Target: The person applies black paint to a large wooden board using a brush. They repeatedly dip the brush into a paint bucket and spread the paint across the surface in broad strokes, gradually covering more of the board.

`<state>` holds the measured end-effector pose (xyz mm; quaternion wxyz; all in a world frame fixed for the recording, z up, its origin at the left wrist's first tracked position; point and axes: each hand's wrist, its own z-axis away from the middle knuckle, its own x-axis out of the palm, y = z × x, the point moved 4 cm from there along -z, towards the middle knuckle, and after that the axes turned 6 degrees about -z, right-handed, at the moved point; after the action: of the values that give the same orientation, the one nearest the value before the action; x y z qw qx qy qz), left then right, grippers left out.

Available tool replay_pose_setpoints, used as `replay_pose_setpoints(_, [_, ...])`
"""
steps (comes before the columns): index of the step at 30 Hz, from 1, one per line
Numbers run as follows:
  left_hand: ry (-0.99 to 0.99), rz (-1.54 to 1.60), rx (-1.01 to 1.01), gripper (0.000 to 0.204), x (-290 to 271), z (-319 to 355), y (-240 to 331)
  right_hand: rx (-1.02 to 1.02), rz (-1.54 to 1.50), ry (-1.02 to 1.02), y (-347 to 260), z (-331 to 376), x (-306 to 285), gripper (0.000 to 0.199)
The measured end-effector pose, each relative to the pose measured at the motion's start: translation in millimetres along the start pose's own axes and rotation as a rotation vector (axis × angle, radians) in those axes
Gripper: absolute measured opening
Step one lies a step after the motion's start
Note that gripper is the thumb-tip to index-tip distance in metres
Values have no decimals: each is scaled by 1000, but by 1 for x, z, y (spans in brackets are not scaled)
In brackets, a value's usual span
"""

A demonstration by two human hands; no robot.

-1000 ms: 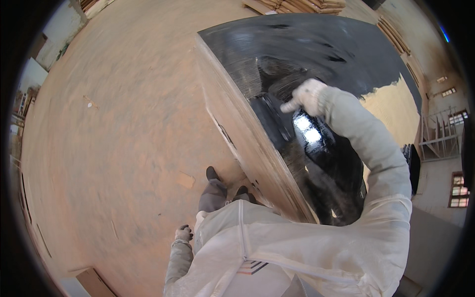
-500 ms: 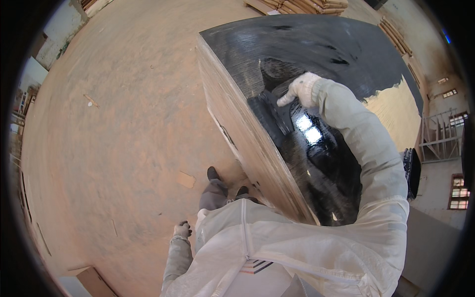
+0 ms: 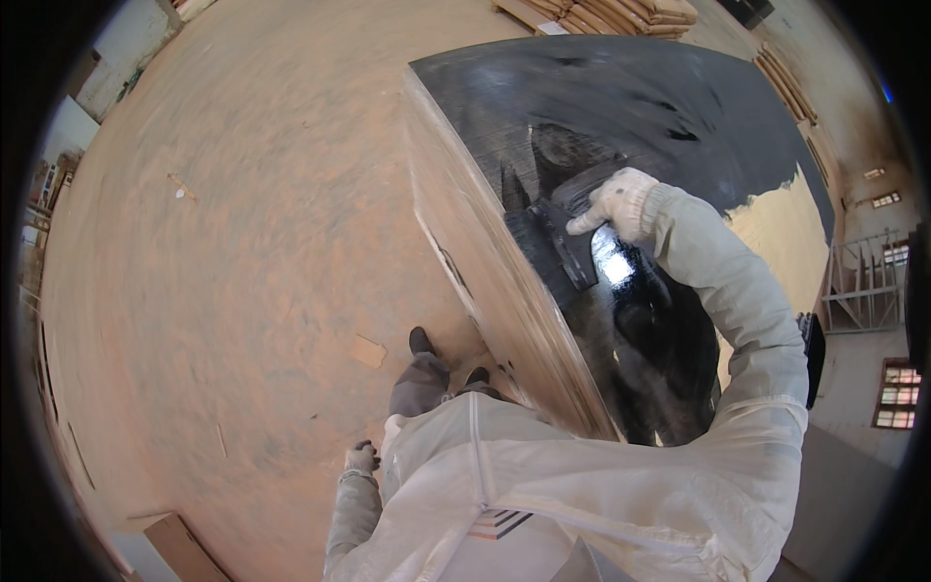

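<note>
My right hand (image 3: 621, 206), in a whitish glove, grips a black spreader (image 3: 570, 242) with a long flat blade. The blade presses on a wet black coating (image 3: 659, 335) that covers much of a large panel stack (image 3: 766, 116). Glossy black liquid pools beside the spreader, on the side toward my forearm, and reflects bright light. Farther right, a patch of pale bare board (image 3: 787, 225) shows beyond the coating's ragged edge. Low at my left side hangs my left hand (image 3: 362, 456), gloved with darkened fingers. Its fingers are loosely bent and a little apart, with nothing visible in them.
The stack's layered side (image 3: 504, 276) rises close to my feet (image 3: 420, 339). A flat tan scrap (image 3: 369, 351) lies on the dusty floor to their left. Stacked brown bundles (image 3: 621, 15) lie beyond the panels. A dark container (image 3: 813, 359) shows partly behind my right arm.
My right hand and the spreader have shifted slightly right and nearer in the picture. The panel stack has also shifted right as the view moved. My left hand still hangs at my side.
</note>
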<state>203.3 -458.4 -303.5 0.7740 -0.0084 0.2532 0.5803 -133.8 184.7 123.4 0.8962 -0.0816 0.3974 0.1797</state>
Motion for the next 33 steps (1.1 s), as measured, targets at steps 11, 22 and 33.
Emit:
replay_pose_setpoints(11, [1, 43, -25, 40, -11, 0, 13, 375, -343, 184, 98, -39, -35, 83])
replay_pose_setpoints(22, [17, 21, 9, 38, -14, -13, 44, 303, -410, 165, 74, -46, -38, 86])
replay_pose_setpoints(33, [-88, -372, 72, 37, -4, -16, 65, 36, -115, 52, -15, 118, 121, 71])
